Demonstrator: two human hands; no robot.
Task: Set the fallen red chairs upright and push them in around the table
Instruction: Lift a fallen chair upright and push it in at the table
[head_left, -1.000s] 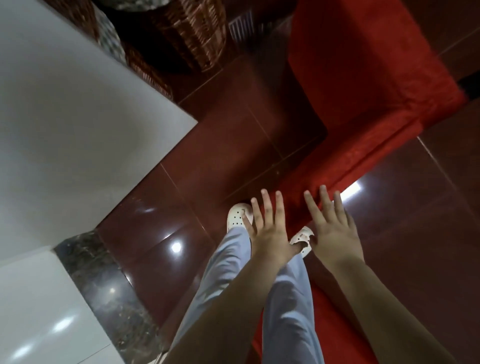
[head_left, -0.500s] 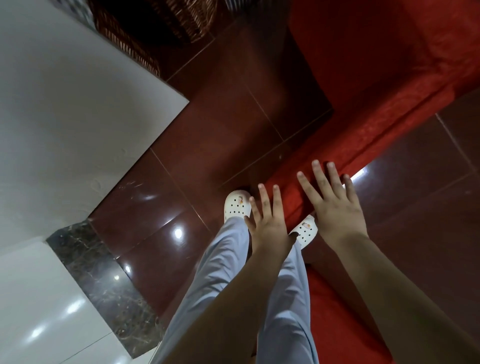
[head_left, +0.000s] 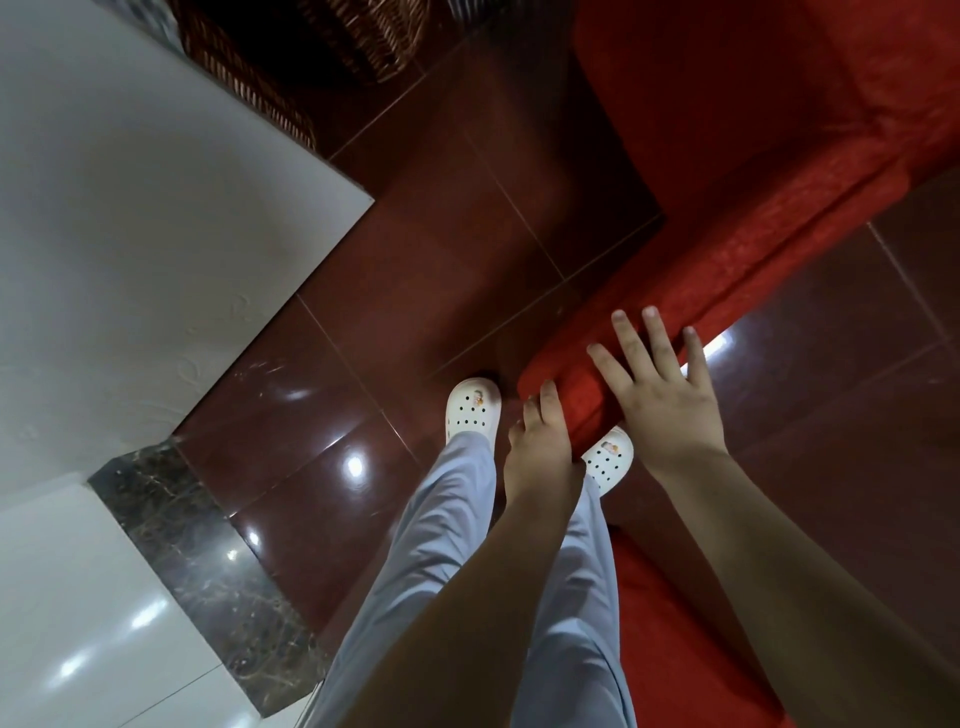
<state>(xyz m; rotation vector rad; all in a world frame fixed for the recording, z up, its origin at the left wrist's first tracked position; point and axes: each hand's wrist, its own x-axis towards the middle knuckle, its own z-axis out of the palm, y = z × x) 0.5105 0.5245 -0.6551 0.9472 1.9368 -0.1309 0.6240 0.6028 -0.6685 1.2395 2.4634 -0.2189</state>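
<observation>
Since a second ago the right hand (head_left: 665, 400) and left hand (head_left: 540, 452) have come down onto the edge of the red chair (head_left: 727, 156). Biggest thing is the white table (head_left: 130, 234) filling 9 o'clock, corner poking toward centre. The chair runs from 1 o'clock down to centre, with an open strip of dark tiled floor (head_left: 441, 249) between it and that corner. Wicker basket (head_left: 363, 47) at 12 o'clock, too dark inside to tell what's in it. Right hand's spread flat on the edge; left curls its fingers round the chair's end, just beside the white clogs (head_left: 470, 410).
</observation>
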